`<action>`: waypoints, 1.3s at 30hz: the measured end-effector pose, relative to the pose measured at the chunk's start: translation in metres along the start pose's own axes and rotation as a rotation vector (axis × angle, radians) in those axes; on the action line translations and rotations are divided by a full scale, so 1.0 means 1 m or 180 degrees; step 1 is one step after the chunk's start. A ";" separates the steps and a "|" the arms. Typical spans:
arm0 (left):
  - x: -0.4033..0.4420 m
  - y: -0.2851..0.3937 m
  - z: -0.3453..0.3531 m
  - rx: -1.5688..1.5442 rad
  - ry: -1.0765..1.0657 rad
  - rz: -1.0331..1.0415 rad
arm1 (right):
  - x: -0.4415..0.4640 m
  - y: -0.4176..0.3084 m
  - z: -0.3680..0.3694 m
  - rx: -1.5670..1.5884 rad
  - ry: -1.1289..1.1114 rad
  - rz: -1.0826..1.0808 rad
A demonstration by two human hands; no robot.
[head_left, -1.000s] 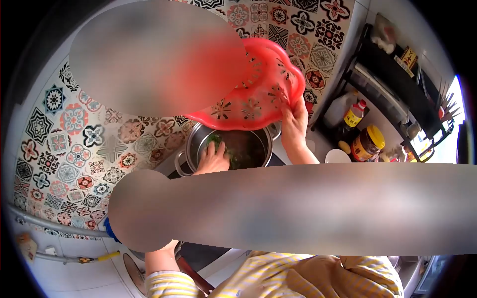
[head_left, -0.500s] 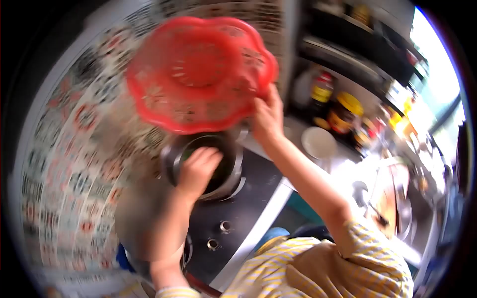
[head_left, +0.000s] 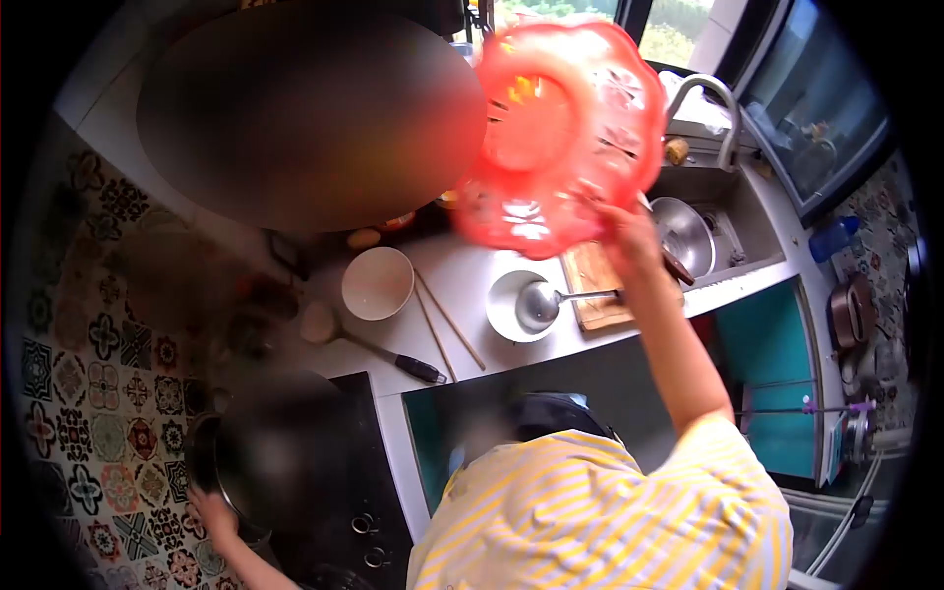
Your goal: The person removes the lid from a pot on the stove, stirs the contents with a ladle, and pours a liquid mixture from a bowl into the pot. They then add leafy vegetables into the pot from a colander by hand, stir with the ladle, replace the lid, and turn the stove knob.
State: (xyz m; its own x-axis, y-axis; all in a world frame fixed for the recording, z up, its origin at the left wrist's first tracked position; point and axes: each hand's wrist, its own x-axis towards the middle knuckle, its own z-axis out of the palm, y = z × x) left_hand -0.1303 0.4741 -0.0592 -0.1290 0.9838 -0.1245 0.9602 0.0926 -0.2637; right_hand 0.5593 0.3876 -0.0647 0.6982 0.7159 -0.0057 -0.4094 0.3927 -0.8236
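My right hand [head_left: 629,241] grips the rim of a red plastic basket [head_left: 531,128] with a scalloped edge and flower-shaped cut-outs. It is tilted up above the counter by the window, slightly blurred. At lower left, my left hand [head_left: 211,513] is beside a dark pot [head_left: 204,457] on the stove, fingers stretched out. Whether it touches the pot I cannot tell. A blurred dark patch covers much of the pot.
On the counter lie a white bowl [head_left: 378,283], chopsticks [head_left: 447,320], a long-handled spatula [head_left: 393,359], a second bowl [head_left: 511,310] with a ladle [head_left: 543,303], and a cutting board [head_left: 593,285]. A metal basin [head_left: 685,231] sits in the sink [head_left: 762,226] under a faucet [head_left: 728,108].
My view has turned right toward the sink and window. The red basket has moved from above the pot to over the counter. My left hand has come out of the pot to its side.
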 end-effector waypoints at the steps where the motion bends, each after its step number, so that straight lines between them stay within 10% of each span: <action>1: 0.005 -0.010 0.010 -0.0205 0.0789 0.0369 | 0.006 -0.009 -0.028 -0.0077 0.0343 0.0076; 2: 0.010 -0.005 -0.007 -0.1672 0.1006 0.0897 | 0.019 -0.007 -0.069 -0.0278 0.0509 0.0122; 4: 0.004 0.021 -0.031 -0.2394 0.1192 -0.0077 | 0.042 0.009 -0.147 -0.0544 0.0661 -0.0176; 8: 0.009 0.009 -0.039 -0.1080 0.1226 -0.0390 | 0.065 0.040 -0.233 -0.1095 0.1888 0.0378; 11: 0.013 -0.021 -0.047 -0.2110 0.1261 -0.0036 | 0.075 0.067 -0.278 -0.1155 0.1660 0.0354; 14: -0.011 0.045 -0.081 -0.4312 0.1372 -0.1140 | 0.079 0.087 -0.282 -0.1245 0.1411 0.0531; 18: 0.050 -0.083 0.034 -0.1188 0.0721 -0.1341 | 0.039 0.047 -0.227 -0.1309 0.1530 0.0957; 20: 0.047 -0.053 -0.005 -0.4556 0.1871 -0.1721 | 0.013 0.072 -0.269 -0.3436 0.0897 -0.0636; 21: 0.042 -0.064 -0.007 -0.2565 0.1738 -0.1047 | -0.007 0.057 -0.262 -0.4397 0.0462 -0.0638; 24: 0.049 -0.101 -0.021 -0.1675 0.1800 -0.0410 | -0.028 0.038 -0.261 -0.5567 -0.1032 -0.1644; 30: 0.008 0.044 -0.099 -0.3114 0.2647 -0.2189 | -0.007 0.043 -0.279 -0.5843 -0.1742 -0.1515; 31: -0.007 0.038 -0.104 -0.1064 0.0580 -0.1523 | -0.003 0.041 -0.281 -0.5751 -0.1869 -0.1446; 33: -0.003 0.023 -0.080 0.0422 0.0067 -0.1162 | -0.002 0.036 -0.278 -0.5430 -0.1909 -0.1288; 34: 0.014 0.012 -0.050 -0.0154 0.1545 -0.1624 | -0.002 0.031 -0.274 -0.5269 -0.1870 -0.1237; 37: -0.010 0.079 -0.113 -0.0328 0.0798 -0.2091 | -0.008 0.017 -0.254 -0.4864 -0.1819 -0.1054; 39: 0.009 0.031 -0.070 -0.2374 0.1717 -0.1061 | -0.013 0.011 -0.244 -0.4784 -0.1823 -0.0840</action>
State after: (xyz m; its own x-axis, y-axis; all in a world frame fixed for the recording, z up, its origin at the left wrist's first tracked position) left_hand -0.0848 0.4969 -0.0014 -0.4697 0.8105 0.3499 0.8293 0.2693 0.4896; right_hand 0.6893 0.2421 -0.2114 0.2143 0.9675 0.1344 0.8284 -0.1071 -0.5498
